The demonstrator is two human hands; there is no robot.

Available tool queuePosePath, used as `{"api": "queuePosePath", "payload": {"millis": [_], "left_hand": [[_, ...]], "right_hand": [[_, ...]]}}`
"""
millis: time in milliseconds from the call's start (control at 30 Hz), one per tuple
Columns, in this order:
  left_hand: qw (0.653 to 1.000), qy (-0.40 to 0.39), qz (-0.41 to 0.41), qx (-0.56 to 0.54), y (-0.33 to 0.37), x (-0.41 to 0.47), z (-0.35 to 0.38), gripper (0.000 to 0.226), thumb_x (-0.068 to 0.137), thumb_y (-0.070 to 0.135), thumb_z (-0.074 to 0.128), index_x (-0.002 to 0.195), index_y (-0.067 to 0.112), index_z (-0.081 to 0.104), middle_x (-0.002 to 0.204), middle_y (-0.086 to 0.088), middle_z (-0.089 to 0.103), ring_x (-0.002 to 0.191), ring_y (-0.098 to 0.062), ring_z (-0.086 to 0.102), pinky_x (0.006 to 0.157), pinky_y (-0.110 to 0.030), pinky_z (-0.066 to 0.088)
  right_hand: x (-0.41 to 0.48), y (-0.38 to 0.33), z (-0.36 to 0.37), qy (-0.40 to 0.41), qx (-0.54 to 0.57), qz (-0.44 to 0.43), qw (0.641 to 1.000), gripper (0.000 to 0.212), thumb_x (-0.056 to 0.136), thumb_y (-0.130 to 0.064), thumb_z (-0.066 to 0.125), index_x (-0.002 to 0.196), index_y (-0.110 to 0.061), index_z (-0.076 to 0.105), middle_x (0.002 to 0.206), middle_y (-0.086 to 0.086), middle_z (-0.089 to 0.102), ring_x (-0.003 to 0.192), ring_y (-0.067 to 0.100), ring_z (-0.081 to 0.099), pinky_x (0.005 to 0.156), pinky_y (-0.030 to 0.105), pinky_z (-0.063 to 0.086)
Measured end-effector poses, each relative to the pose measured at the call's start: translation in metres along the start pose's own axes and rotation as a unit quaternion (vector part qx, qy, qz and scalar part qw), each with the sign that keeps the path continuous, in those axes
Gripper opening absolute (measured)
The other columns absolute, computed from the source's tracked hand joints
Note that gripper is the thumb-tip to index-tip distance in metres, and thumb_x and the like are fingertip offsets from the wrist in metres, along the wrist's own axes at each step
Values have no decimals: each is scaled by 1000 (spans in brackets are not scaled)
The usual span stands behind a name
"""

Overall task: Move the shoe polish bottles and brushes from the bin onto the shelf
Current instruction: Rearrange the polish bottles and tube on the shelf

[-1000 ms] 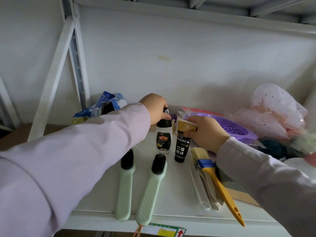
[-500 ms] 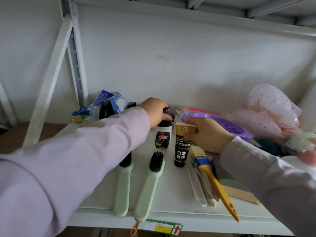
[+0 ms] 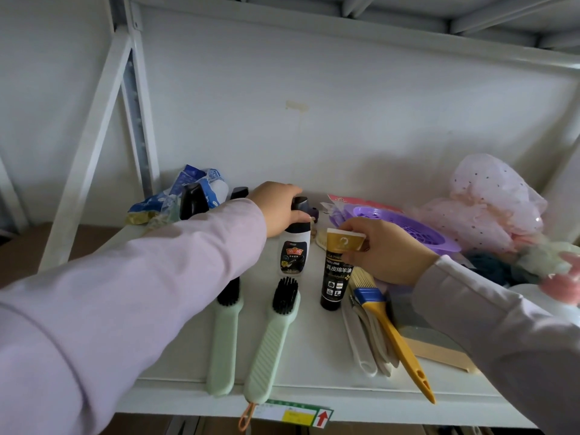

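Note:
A white shoe polish bottle (image 3: 294, 252) with a black cap stands upright on the white shelf (image 3: 314, 365). My left hand (image 3: 281, 207) grips its cap from above. To its right stands a black polish tube (image 3: 335, 279) with a gold top, which my right hand (image 3: 389, 251) pinches. Two pale green brushes (image 3: 226, 337) (image 3: 272, 340) with black bristles lie in front, handles toward the shelf's edge. A yellow-handled paintbrush (image 3: 394, 337) with a blue ferrule lies on white brushes (image 3: 361, 340) at the right. Another dark bottle (image 3: 192, 200) stands behind my left sleeve.
A blue and white packet (image 3: 188, 186) sits at the back left beside the slanted white shelf brace (image 3: 94, 146). A purple strainer (image 3: 405, 229), pink dotted fabric (image 3: 489, 202) and dark cloth fill the right side. A wooden board (image 3: 439, 353) lies under my right sleeve.
Both hands stay on the bottle and the tube. The bottle and tube stand in about the same spots; the view has shifted slightly.

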State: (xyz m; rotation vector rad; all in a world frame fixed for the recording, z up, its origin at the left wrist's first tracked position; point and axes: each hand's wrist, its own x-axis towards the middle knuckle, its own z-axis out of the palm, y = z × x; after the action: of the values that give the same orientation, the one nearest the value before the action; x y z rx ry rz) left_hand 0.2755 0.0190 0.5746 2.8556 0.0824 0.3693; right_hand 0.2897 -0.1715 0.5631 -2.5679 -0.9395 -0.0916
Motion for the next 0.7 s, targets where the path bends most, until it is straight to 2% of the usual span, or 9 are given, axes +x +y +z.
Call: {"api": "queuePosePath", "payload": {"millis": [67,167,267,333,433,500,600,700], "left_hand": [[1000,6,4,-13,-1,-1,0,57,89,42,55,137,15,42,136,-10,54,122,-30,50,97,-35,41],[1000,14,-1,-23,-4,-4,-1,59,89,41,56,141,19,38,140,-7,52,127,-27,48,98,-33,40],[999,26,-1,-38,-8,-7,-3,59,87,40,59,139,19,40,133,-7,58,121,-25,53,98,-32,41],[997,40,1,-66,-11,-10,-6,55,86,36,62,135,18,46,125,-6,63,114,-24,58,97,-33,44],[994,61,6,-89,-16,-19,-13,48,85,30,65,129,17,51,120,-6,64,107,-22,61,93,-31,45],[992,70,9,-100,-21,-27,-15,43,85,27,66,125,16,55,117,-5,64,103,-21,62,91,-31,46],[991,78,15,-111,-28,-40,-18,39,83,25,68,119,16,59,114,-4,65,98,-18,65,92,-33,51],[988,86,28,-125,-31,-62,-18,34,81,23,70,113,14,62,108,-2,65,93,-17,66,84,-24,52]], "right_hand": [[0,2,0,2,39,3,999,37,82,-12,68,116,-21,58,97,-4,62,91,20,63,81,30,53],[-2,1,-1,1,52,7,999,43,82,-14,68,121,-23,54,107,-1,65,98,19,63,88,33,53],[-5,-3,-6,37,36,-2,999,46,83,-20,67,126,-27,51,121,-2,63,105,15,60,87,25,51],[-8,-8,-8,107,23,-25,994,44,83,-19,67,125,-27,53,124,-3,61,104,10,56,83,20,45],[-16,-20,-6,229,-4,-79,970,33,81,-12,68,111,-22,63,114,-1,63,92,5,50,73,6,37],[-22,-29,1,264,-3,-114,958,26,78,-7,68,101,-19,67,104,0,64,83,2,49,69,1,36],[-32,-42,22,258,37,-154,953,22,75,1,68,88,-17,69,86,-2,60,64,3,48,64,9,42],[-39,-51,53,181,56,-119,975,20,73,-4,69,87,-19,69,79,-8,52,60,-5,46,62,7,39]]}}
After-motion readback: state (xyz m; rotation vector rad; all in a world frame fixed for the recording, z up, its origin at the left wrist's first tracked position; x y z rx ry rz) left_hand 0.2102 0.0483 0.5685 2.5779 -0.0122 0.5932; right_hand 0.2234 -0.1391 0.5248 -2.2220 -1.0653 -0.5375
